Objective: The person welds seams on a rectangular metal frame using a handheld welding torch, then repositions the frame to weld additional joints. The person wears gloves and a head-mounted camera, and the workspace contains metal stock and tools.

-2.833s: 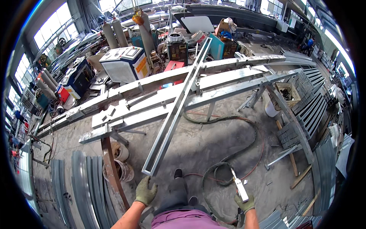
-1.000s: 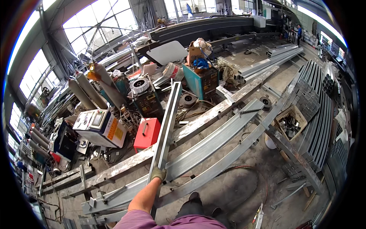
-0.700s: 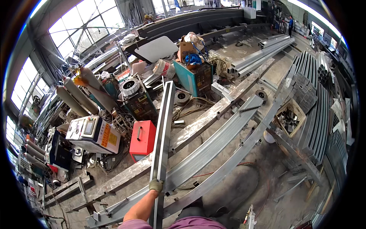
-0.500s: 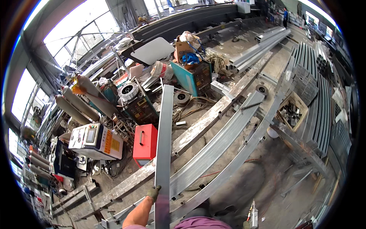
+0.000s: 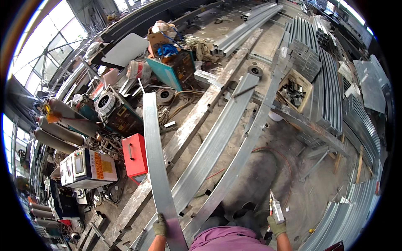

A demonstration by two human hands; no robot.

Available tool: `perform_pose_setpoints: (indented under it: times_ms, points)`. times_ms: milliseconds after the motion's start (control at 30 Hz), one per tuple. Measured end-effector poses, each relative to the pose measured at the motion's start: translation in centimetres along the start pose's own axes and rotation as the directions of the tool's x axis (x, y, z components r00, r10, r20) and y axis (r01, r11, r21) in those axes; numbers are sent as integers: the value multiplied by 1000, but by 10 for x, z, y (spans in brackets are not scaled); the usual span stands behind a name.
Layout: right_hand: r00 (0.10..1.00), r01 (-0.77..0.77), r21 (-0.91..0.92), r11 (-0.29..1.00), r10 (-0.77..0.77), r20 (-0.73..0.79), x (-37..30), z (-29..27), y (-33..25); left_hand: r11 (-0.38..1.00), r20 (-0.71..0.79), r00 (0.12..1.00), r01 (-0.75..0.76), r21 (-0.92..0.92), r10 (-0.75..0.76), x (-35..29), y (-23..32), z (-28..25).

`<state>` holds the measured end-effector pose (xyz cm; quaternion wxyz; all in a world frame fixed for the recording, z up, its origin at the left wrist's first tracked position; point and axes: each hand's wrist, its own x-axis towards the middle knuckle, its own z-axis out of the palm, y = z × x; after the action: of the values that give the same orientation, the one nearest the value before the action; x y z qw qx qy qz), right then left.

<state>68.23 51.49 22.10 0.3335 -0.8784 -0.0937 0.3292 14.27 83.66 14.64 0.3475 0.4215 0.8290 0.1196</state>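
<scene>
My gloved left hand (image 5: 160,226) is closed on the edge of a long galvanized steel profile (image 5: 155,154), near its lower end. The profile reaches up and away, tilted a little to the left, across the rails. At the lower right, my gloved right hand (image 5: 277,226) is closed around a short silver-coloured tool (image 5: 277,210) with a narrow pointed tip and a red part on its left side; its exact kind is unclear. Another steel channel (image 5: 215,140) lies lengthwise just right of the held profile.
A worn steel rail (image 5: 184,134) and a curving rail (image 5: 243,163) support the channel. Left stand a red box (image 5: 135,157), a white machine (image 5: 88,167) and gas cylinders (image 5: 54,140). Rightward are a crate of metal pieces (image 5: 309,100), stacked profiles (image 5: 331,92) and a red hose (image 5: 289,167) on the floor.
The view has swung rightward, so the surroundings sit further left. My left hand still grips the profile, which leans more to the left. My right hand has come further into view with the silver-coloured tool.
</scene>
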Motion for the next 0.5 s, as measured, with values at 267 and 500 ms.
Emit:
perform_pose_setpoints:
  times_ms: [267,500]
  points:
    - [993,121,-11,993,-121,-7,5,16,-14,996,78,995,-60,59,55,-95,33,-26]
    - [954,-80,373,924,-38,299,3,-29,-60,988,179,973,-138,-73,149,-158,95,-46]
